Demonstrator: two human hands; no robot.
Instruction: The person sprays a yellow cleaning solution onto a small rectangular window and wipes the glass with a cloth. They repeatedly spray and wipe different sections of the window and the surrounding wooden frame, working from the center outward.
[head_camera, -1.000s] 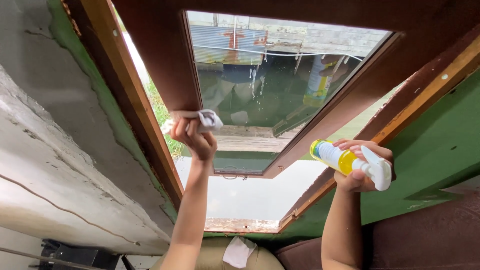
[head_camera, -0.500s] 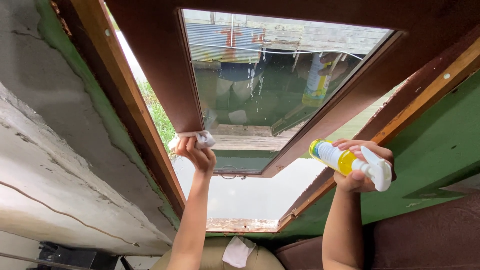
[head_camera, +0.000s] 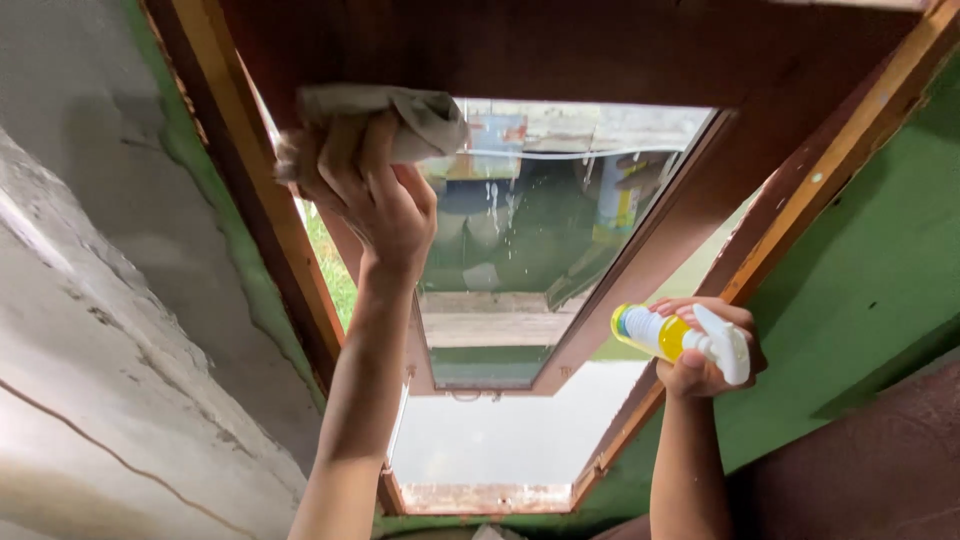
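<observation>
Left hand (head_camera: 375, 205) is up in the upper left of the frame, fingers curled tight around a bunched pale cloth (head_camera: 385, 120), pressing it against the top corner of the brown wooden sash (head_camera: 640, 270) where wood meets glass. The cloth bulges out above the knuckles and spills over onto the pane (head_camera: 530, 220), which shows droplets and streaks near its upper middle, plus a faint reflection of a bottle.

Right hand (head_camera: 700, 350) sits at lower right, closed around a spray bottle (head_camera: 680, 340) with yellow liquid and a white trigger head; the bottle lies sideways, its base pointing left toward the glass, trigger end to the right. It hangs just beside the sash's right rail, not touching it as far as I can tell.

The outer frame (head_camera: 240, 190) runs diagonally at left, beside a rough grey wall (head_camera: 110, 300). Green painted wall (head_camera: 860, 290) fills the right side.
</observation>
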